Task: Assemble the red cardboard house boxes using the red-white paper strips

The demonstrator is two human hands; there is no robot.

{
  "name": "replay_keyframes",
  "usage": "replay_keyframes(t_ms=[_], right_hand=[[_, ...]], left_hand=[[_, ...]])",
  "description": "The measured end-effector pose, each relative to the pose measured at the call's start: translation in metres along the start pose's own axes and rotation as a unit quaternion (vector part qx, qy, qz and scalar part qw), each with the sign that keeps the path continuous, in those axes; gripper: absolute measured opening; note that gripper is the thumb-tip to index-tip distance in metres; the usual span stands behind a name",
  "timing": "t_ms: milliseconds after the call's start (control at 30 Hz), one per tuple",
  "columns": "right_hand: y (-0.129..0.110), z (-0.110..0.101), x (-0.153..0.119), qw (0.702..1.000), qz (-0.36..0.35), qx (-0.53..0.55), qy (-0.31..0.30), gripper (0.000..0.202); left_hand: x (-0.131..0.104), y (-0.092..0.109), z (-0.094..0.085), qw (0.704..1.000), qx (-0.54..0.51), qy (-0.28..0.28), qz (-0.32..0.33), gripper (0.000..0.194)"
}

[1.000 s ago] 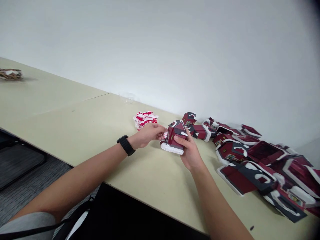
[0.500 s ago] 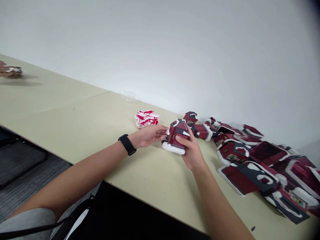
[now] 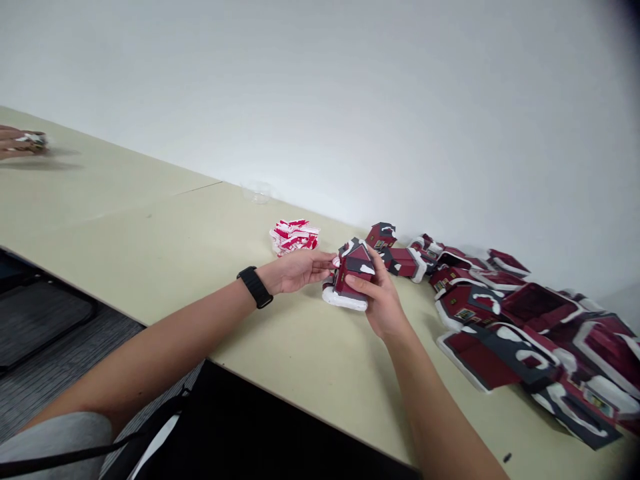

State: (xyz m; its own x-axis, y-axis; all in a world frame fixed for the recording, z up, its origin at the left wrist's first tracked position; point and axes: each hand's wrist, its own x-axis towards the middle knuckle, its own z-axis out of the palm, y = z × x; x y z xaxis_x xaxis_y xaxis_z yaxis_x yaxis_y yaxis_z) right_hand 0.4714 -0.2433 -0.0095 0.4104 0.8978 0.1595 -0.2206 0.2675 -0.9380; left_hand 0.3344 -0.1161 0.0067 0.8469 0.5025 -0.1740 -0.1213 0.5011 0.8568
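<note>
My right hand (image 3: 383, 303) is closed round a small dark red model house (image 3: 356, 283) with a grey roof and a white snowy base, held just above the table. At the house's left side, my left hand (image 3: 303, 270) pinches a small red-and-white striped piece (image 3: 336, 262) against the wall. Its exact shape is mostly hidden by the fingertips. Behind my left hand lies a pile of red-and-white pieces (image 3: 295, 237).
Many red model houses (image 3: 540, 307) with white trim crowd the table's (image 3: 300, 373) right side, against the wall. A clear plastic container (image 3: 257, 193) stands at the back. Another person's hand (image 3: 20, 143) is at far left. A small black bit (image 3: 507, 457) lies near the front right.
The house has turned slightly in my right hand and shifted a little left. My left hand stays at its side. The other person's hand at far left has moved slightly.
</note>
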Motion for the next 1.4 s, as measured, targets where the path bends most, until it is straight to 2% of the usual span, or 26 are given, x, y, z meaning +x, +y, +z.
replay_keyframes(t_ms=[267,333,400,500,600,667,800,933,1033,1133,1233,1400], right_hand=[[-0.001,0.000,0.000,0.999,-0.013,-0.031,-0.014,0.089],[-0.001,-0.002,0.000,1.000,-0.008,-0.021,-0.013,0.089],[-0.001,-0.003,0.001,1.000,0.008,0.001,-0.014,0.086],[-0.002,-0.004,0.000,0.998,0.038,0.044,-0.027,0.063],[-0.004,-0.002,-0.001,0.993,0.055,0.086,-0.054,0.045],[-0.006,-0.002,-0.003,0.989,0.062,0.109,-0.076,0.044],[-0.007,-0.007,-0.003,0.984,0.085,0.117,-0.106,0.045],[-0.007,-0.015,0.001,0.986,0.089,0.077,-0.122,0.049],[-0.006,-0.015,0.006,0.994,0.064,0.044,-0.074,0.053],[-0.001,-0.012,0.009,0.999,0.033,0.003,-0.011,0.055],[0.004,-0.011,0.010,0.999,0.021,-0.048,-0.004,0.058],[0.004,-0.014,0.010,0.997,-0.021,-0.075,-0.007,0.050]], left_hand=[[0.000,-0.003,0.001,1.000,-0.018,0.017,-0.004,0.010],[-0.001,-0.005,0.000,1.000,0.016,0.015,0.010,0.007],[-0.001,-0.008,-0.001,0.993,0.104,0.006,0.050,0.017],[0.000,-0.009,-0.003,0.954,0.266,0.023,0.137,0.038],[-0.002,-0.006,-0.001,0.911,0.350,0.053,0.211,0.046],[-0.004,-0.004,0.003,0.909,0.353,0.036,0.219,0.049],[-0.009,-0.004,0.008,0.933,0.307,-0.018,0.187,0.055],[-0.006,-0.010,0.005,0.940,0.286,-0.010,0.185,0.060],[0.000,-0.015,0.002,0.941,0.272,0.016,0.201,0.062],[0.005,-0.019,-0.001,0.936,0.272,0.011,0.223,0.060],[0.007,-0.022,-0.001,0.922,0.300,0.005,0.244,0.057],[0.003,-0.026,0.003,0.905,0.325,-0.007,0.276,0.057]])
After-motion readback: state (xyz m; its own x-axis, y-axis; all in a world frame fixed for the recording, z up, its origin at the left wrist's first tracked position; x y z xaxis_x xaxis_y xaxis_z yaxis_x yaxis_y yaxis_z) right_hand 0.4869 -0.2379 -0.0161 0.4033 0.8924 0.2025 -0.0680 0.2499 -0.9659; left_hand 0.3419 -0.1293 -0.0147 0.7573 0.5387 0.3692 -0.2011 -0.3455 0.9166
